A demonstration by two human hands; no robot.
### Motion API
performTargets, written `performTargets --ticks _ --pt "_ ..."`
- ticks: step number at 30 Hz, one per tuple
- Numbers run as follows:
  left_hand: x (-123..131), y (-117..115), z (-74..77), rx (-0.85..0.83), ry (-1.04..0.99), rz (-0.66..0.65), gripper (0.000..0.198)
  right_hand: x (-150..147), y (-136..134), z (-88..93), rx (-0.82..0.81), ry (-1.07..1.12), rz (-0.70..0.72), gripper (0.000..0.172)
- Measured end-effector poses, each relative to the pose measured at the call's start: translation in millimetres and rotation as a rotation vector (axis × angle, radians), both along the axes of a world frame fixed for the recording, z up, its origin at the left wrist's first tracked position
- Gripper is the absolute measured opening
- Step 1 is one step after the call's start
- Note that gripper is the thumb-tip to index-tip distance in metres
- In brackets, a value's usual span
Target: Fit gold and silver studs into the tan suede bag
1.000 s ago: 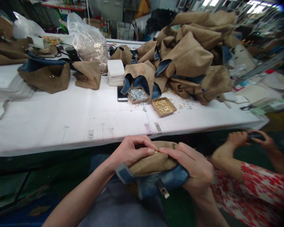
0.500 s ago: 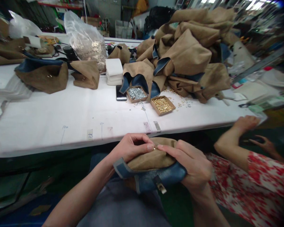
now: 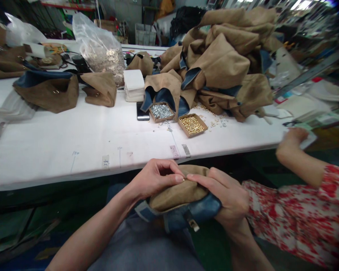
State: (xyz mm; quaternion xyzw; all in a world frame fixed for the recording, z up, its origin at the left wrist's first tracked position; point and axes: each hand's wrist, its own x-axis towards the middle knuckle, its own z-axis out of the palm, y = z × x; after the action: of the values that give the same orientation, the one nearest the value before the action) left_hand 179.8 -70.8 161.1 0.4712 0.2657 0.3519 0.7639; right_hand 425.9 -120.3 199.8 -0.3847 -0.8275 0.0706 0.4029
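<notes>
On my lap, below the table edge, lies a tan suede bag [image 3: 178, 195] with a blue lining. My left hand [image 3: 155, 177] is closed in a pinch on its top edge. My right hand [image 3: 222, 195] wraps the bag's right side, its fingertips pinching the same spot against my left fingertips. What sits between the fingertips is too small to make out. On the white table [image 3: 81, 139] ahead stand a small box of silver rivets [image 3: 161, 112] and a small box of gold rivets [image 3: 192, 125].
A big heap of tan and blue bags [image 3: 226, 64] fills the table's right back. More bags [image 3: 49, 92] lie at left, by a clear sack of metal parts [image 3: 101, 52], a white pad stack [image 3: 134, 84] and a phone [image 3: 142, 112]. A person in a red-flowered sleeve [image 3: 302, 210] sits at right.
My hands have kept their pinch on the bag, shifting slightly left. The person at right has lifted a hand from below up to the table's edge.
</notes>
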Motion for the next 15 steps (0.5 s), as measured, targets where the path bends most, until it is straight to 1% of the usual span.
performTargets --ticks 2,4,6,9,12,15 --pt "3.0 0.5 -7.4 0.047 0.045 0.063 0.043 -0.1 2.3 -4.7 -0.011 -0.005 -0.014 0.024" --pt "6.3 -0.8 -12.9 0.129 0.088 0.144 0.04 0.2 4.7 -7.9 -0.015 -0.006 -0.024 0.026" --pt "7.2 -4.2 -11.4 0.212 0.088 0.185 0.035 1.3 6.2 -7.3 -0.013 -0.003 -0.042 0.026" --pt "1.9 -11.7 3.3 0.322 0.065 0.182 0.032 4.7 6.5 1.3 -0.011 -0.014 -0.074 0.024" --pt "-7.3 -17.1 19.7 0.431 0.108 0.175 0.033 7.5 6.4 12.6 -0.036 -0.045 -0.062 0.022" --pt "-14.3 -18.3 28.8 0.526 0.157 0.136 0.034 7.8 7.3 19.5 -0.05 -0.054 -0.055 0.023"
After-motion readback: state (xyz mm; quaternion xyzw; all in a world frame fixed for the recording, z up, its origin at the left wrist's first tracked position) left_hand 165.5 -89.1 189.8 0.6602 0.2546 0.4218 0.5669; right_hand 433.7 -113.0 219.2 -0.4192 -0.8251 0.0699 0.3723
